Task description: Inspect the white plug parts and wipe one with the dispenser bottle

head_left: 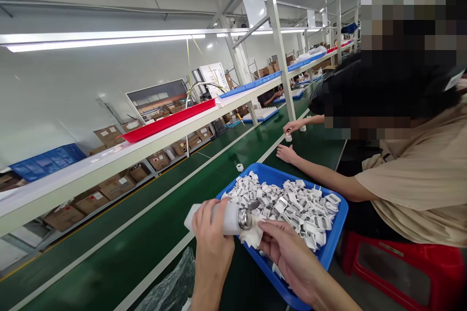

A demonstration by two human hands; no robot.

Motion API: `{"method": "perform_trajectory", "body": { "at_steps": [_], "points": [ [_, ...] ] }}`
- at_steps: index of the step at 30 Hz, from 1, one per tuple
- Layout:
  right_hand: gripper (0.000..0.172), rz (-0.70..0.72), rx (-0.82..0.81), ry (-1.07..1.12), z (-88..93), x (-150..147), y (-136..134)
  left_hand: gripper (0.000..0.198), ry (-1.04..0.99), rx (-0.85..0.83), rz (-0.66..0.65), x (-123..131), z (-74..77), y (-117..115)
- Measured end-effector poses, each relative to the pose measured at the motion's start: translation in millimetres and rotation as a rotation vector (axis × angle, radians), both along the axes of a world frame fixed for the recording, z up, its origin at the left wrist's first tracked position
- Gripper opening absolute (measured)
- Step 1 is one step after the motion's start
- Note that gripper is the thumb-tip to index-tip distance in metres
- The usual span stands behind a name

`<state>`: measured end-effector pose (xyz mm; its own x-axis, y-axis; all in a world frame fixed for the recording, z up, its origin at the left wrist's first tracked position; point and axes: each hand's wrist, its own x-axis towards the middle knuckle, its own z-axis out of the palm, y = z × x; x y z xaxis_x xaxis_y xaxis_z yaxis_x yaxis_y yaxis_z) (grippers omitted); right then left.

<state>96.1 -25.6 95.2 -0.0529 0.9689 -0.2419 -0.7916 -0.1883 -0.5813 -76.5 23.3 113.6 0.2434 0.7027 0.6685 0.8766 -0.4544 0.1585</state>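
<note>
A: Lower centre: left hand (211, 233) wraps the white plastic bottle (219, 217); right hand (288, 252) pinches a small white wipe (252, 237) at its metal nozzle (245, 217).

B: Light, smooth, likely slippery; grip it mid-body. Blue tray of white plastic parts (330, 248) lies just behind.

White plastic bottle (219, 217) is lying sideways in the left hand (210, 243), its metal-tipped end pointing right. Small white cloth or wipe (251, 237) is hanging bunched at that tip, pinched by the right hand (288, 255). Both are sitting just above the near edge of the blue tray (330, 248).
</note>
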Motion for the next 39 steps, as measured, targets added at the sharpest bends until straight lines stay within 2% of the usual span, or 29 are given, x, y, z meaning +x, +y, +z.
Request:
{"method": "perform_trajectory", "body": {
  "at_steps": [3,8,14,17,20,22,24,25,26,28,29,31,33,35,39],
  "points": [
    [0.025,0.023,0.0,0.012,-1.1,-2.1,1.2,0.041,-0.158,-0.102,0.079,0.6,-17.7,4.7],
    [0.031,0.016,-0.076,-0.012,-9.1,-5.3,-0.6,0.055,-0.498,-0.265,0.255,-9.3,-50.6,22.6],
    [0.042,0.094,-0.162,-0.143,-46.8,-20.1,-8.6,0.044,-0.781,-0.269,0.411,-30.7,-93.9,58.2],
    [0.049,0.172,-0.138,-0.247,-63.9,-31.7,-18.4,0.044,-0.818,-0.228,0.476,-32.4,-102.8,69.8],
    [0.054,0.225,-0.001,-0.348,-72.5,-38.0,-30.2,0.048,-0.799,-0.206,0.515,-28.4,-97.9,67.5],
    [0.056,0.247,0.09,-0.437,-77.8,-38.7,-37.4,0.058,-0.766,-0.218,0.525,-24.1,-88.3,52.8],
    [0.053,0.254,0.156,-0.556,-85.7,-38.2,-45.0,0.084,-0.73,-0.229,0.507,-19.0,-77.5,24.0],
    [0.051,0.249,0.182,-0.623,-90.5,-38.1,-49.5,0.083,-0.706,-0.236,0.467,-16.7,-73.5,4.3],
    [0.05,0.236,0.205,-0.694,-95.6,-38.4,-54.4,0.074,-0.688,-0.244,0.411,-15.4,-71.4,-17.8],
    [0.046,0.203,0.271,-0.827,-105.7,-41.1,-65.0,0.063,-0.686,-0.3,0.306,-18.4,-75.4,-64.4],
    [0.041,0.187,0.316,-0.887,-110.4,-43.7,-69.9,0.061,-0.711,-0.33,0.296,-23.4,-81.7,-85.6],
    [0.035,0.171,0.424,-1.004,-119.1,-50.7,-77.6,0.058,-0.67,-0.467,0.376,-38.7,-99.9,-117.3],
    [0.041,0.172,0.545,-1.132,-126.7,-58.5,-81.9,0.064,-0.616,-0.622,0.355,-54.6,-119.3,-132.4],
    [0.044,0.181,0.659,-1.279,-133.1,-64.7,-83.8,0.059,-0.529,-0.719,0.304,-65.2,-132.9,-134.8],
    [0.056,0.182,0.925,-1.554,-140.7,-68.9,-82.9,0.024,-0.294,-0.709,0.183,-69.8,-137.3,-127.9]
  ]
}}
